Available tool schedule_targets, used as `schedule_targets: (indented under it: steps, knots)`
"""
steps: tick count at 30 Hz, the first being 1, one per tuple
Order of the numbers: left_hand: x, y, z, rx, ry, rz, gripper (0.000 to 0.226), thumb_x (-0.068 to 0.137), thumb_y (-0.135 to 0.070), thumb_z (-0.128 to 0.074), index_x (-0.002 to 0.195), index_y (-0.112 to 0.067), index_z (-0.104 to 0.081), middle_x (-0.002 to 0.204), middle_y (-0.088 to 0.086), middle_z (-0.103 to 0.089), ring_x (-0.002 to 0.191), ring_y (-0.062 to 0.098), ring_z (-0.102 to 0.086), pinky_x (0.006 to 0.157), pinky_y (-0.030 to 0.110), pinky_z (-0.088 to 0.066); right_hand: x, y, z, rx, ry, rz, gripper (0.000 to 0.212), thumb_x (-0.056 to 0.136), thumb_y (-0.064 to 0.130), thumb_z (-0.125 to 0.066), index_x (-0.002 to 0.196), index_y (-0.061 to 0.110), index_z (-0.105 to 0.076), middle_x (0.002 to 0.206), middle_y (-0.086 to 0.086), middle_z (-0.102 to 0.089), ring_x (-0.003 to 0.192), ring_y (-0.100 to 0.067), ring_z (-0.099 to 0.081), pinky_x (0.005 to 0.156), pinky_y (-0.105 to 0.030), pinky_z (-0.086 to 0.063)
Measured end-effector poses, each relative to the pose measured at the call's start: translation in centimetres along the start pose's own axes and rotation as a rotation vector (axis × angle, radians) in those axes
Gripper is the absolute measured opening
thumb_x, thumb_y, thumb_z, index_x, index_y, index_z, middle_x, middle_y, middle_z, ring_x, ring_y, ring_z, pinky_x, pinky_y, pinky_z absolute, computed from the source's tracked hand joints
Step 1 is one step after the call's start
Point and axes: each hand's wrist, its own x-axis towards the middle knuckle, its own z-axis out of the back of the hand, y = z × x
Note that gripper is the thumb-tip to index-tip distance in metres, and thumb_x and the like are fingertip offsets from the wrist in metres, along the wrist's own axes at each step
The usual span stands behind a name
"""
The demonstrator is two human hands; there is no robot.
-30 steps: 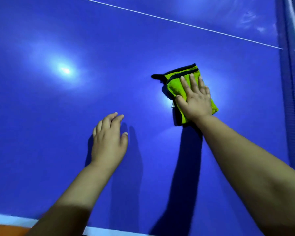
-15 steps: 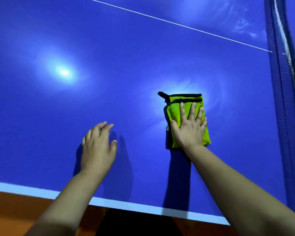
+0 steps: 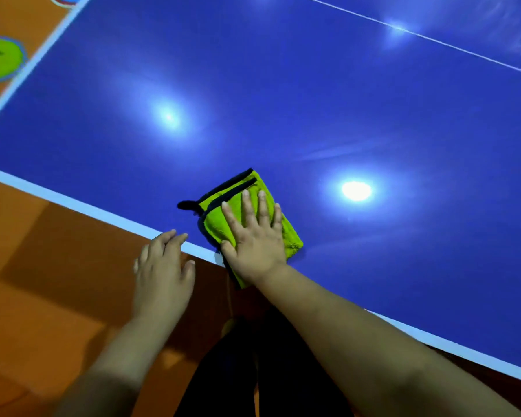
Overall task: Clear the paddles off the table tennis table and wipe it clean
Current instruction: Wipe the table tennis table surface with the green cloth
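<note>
Bench (image 3: 283, 85): blue top, no paddles in view.
Cloth (image 3: 215, 227): folded, overhanging the near edge, so your wipe covers the border.
Your right hand (image 3: 254, 245): flat, fingers spread, pressing the cloth evenly.
Your left hand (image 3: 163, 275): fingers straight, holding nothing, beside that edge.

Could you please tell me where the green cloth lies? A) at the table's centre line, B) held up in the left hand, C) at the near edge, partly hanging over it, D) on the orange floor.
C: the green cloth, under the flat right hand, overlaps the white near edge of the table tennis table.
</note>
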Motion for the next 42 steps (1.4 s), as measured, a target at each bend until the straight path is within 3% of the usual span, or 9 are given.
schedule_targets:
  steps: [4,10,20,27,33,38,42]
  knots:
    - [-1.3,0.4,0.4,0.009,0.0,-0.01,0.046,0.075,-0.008,-0.071,0.119,-0.012,-0.059,0.125,0.009,-0.054,0.114,0.034,-0.046,0.092,0.052,-0.036,-2.5,0.5,-0.9,-0.004,0.002,0.123,0.071,0.084,0.056,-0.029,0.152,0.036,-0.021,0.161,-0.009,-0.012,0.149,-0.035,-0.001,0.117,-0.058,-0.007]
    - [-0.9,-3.6,-0.5,-0.019,0.007,-0.113,0.046,0.074,-0.007,-0.073,0.118,-0.008,-0.06,0.125,0.013,-0.055,0.117,0.035,-0.046,0.094,0.051,-0.036,-6.9,-5.0,-0.9,0.034,-0.035,0.192,0.07,0.082,0.05,-0.039,0.15,0.036,-0.028,0.16,-0.002,-0.021,0.149,-0.029,-0.009,0.119,-0.051,-0.008]
    - [2.2,-16.5,-5.4,0.007,0.057,-0.255,0.046,0.075,-0.005,-0.071,0.119,-0.006,-0.059,0.126,0.014,-0.054,0.116,0.037,-0.047,0.096,0.052,-0.035,-6.6,-22.4,1.9,0.043,-0.086,-0.076,0.073,0.08,0.052,-0.038,0.15,0.039,-0.024,0.16,0.002,-0.017,0.149,-0.026,-0.009,0.118,-0.045,-0.004]
    - [4.0,-29.2,-11.4,-0.001,0.112,-0.338,0.045,0.074,-0.006,-0.071,0.118,-0.008,-0.06,0.125,0.013,-0.055,0.115,0.035,-0.048,0.098,0.049,-0.036,-5.2,-38.3,5.0,0.029,-0.075,-0.258,0.075,0.079,0.058,-0.019,0.151,0.042,-0.013,0.162,0.006,-0.001,0.149,-0.021,0.007,0.118,-0.039,0.006]
    - [4.5,-37.1,-14.9,-0.035,0.143,-0.38,0.042,0.074,-0.007,-0.071,0.115,-0.012,-0.063,0.125,0.009,-0.056,0.115,0.032,-0.049,0.097,0.046,-0.036,-5.2,-50.5,7.3,0.03,-0.079,-0.398,0.079,0.074,0.059,-0.014,0.152,0.042,-0.01,0.162,0.006,-0.001,0.149,-0.02,0.007,0.119,-0.04,0.002]
    - [4.4,-38.2,-16.0,-0.017,0.142,-0.379,0.04,0.073,-0.007,-0.072,0.112,-0.012,-0.064,0.123,0.008,-0.058,0.113,0.03,-0.049,0.095,0.045,-0.038,-7.3,-55.3,8.0,0.058,-0.085,-0.559,0.085,0.069,0.057,-0.011,0.152,0.041,-0.009,0.163,0.004,-0.001,0.149,-0.02,0.005,0.119,-0.041,0.0]
    - [3.7,-37.0,-16.0,-0.021,0.125,-0.398,0.037,0.072,-0.006,-0.074,0.108,-0.013,-0.066,0.117,0.007,-0.061,0.109,0.027,-0.048,0.092,0.045,-0.04,-9.9,-53.8,7.3,0.136,-0.091,-0.745,0.08,0.075,0.051,-0.019,0.153,0.038,-0.007,0.163,0.002,0.002,0.149,-0.022,0.008,0.119,-0.044,0.002]
